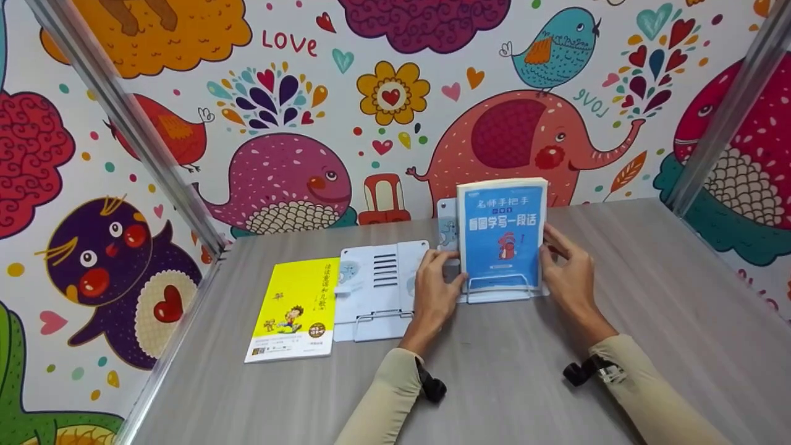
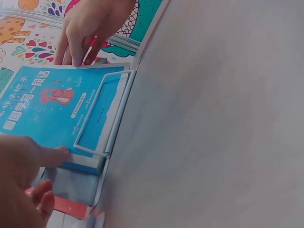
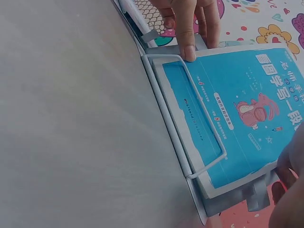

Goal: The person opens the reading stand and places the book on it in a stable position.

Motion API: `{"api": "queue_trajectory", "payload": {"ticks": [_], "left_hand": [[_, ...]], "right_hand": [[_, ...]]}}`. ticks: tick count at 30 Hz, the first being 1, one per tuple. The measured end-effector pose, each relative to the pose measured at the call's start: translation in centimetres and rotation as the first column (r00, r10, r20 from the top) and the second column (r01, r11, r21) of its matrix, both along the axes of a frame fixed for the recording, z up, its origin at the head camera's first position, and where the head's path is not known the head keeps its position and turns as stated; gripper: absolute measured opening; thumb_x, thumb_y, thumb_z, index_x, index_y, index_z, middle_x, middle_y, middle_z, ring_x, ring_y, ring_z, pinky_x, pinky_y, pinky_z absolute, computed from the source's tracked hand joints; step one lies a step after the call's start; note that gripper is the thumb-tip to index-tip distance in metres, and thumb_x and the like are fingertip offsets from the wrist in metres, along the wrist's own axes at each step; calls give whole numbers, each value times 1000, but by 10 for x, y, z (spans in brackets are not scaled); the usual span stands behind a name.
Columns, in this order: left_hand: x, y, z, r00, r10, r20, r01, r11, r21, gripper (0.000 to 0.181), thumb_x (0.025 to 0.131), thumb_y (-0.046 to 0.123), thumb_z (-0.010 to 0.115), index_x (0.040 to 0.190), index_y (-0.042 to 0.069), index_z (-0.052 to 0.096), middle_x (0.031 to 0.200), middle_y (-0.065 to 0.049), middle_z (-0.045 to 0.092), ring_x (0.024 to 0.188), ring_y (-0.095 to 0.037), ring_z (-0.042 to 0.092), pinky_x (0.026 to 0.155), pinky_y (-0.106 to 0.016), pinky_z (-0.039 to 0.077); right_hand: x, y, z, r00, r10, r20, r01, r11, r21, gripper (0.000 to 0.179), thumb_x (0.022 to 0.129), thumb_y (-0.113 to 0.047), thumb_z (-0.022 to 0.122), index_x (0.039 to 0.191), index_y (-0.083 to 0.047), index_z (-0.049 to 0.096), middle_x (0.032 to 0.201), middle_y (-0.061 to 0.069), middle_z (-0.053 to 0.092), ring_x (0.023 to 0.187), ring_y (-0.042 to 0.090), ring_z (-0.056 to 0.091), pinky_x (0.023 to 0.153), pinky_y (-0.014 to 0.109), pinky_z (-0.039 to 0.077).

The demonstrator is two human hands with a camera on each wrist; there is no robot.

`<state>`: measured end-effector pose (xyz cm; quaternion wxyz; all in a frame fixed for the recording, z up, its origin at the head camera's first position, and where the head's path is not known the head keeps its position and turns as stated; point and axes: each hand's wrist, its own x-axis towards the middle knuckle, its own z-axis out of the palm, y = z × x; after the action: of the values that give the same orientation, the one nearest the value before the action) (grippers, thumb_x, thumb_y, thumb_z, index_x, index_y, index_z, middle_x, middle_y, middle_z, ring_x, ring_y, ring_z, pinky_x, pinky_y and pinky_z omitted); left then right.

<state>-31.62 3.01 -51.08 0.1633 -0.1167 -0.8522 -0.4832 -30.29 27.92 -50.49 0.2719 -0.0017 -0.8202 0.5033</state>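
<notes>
A blue-covered book (image 1: 503, 238) stands leaning back on a white metal book stand (image 1: 448, 228), its lower front behind the stand's wire holder (image 2: 90, 114). My left hand (image 1: 434, 290) is at the book's lower left; its thumb touches the edge, while the other fingers bend loosely beside the stand. On the opposite side, my right hand (image 1: 568, 266) touches the book's right edge with its fingertips. The right wrist view shows the blue cover (image 3: 237, 114) between both hands. Part of the stand's back is hidden by the book.
A second white book stand (image 1: 364, 290) with slots and a wire holder is left of my left hand. Next to it lies a yellow book (image 1: 296, 309). The grey wood-patterned table (image 1: 494, 383) meets a wall with cartoon animals (image 1: 290, 173) and metal posts.
</notes>
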Motion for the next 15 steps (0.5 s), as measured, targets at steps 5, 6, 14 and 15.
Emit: {"api": "queue_trajectory", "payload": {"ticks": [5, 6, 14, 15], "left_hand": [[1, 3, 2, 999, 37, -14, -37, 999, -15, 29, 99, 19, 81, 128, 14, 78, 123, -2, 69, 120, -17, 65, 110, -39, 55], [2, 3, 2, 999, 50, -20, -50, 998, -29, 29, 99, 21, 81, 127, 14, 78, 122, -2, 70, 119, -18, 64, 109, -39, 55], [4, 3, 5, 996, 84, -19, -85, 996, -40, 30, 98, 20, 83, 126, 12, 79, 121, -4, 70, 118, -20, 65, 111, -41, 54], [3, 3, 5, 997, 75, -13, -76, 997, -25, 30, 98, 19, 83, 127, 11, 79, 121, -4, 70, 117, -19, 66, 111, -40, 55]], "right_hand": [[0, 2, 0, 999, 18, 31, -18, 1000, 7, 56, 108, -16, 65, 162, -20, 51, 161, 8, 59, 142, 38, 62, 120, 59, 47], [0, 2, 1, 999, 24, 41, -24, 1000, 6, 58, 108, -16, 66, 163, -21, 50, 161, 7, 59, 142, 38, 62, 120, 59, 47], [-1, 7, 2, 994, 96, 54, -98, 995, 20, 63, 105, -19, 72, 163, -19, 48, 159, 7, 61, 137, 34, 63, 118, 58, 47], [-1, 7, 2, 993, 107, 49, -108, 994, 25, 63, 105, -18, 72, 163, -18, 48, 159, 8, 61, 138, 35, 63, 118, 58, 46]]}}
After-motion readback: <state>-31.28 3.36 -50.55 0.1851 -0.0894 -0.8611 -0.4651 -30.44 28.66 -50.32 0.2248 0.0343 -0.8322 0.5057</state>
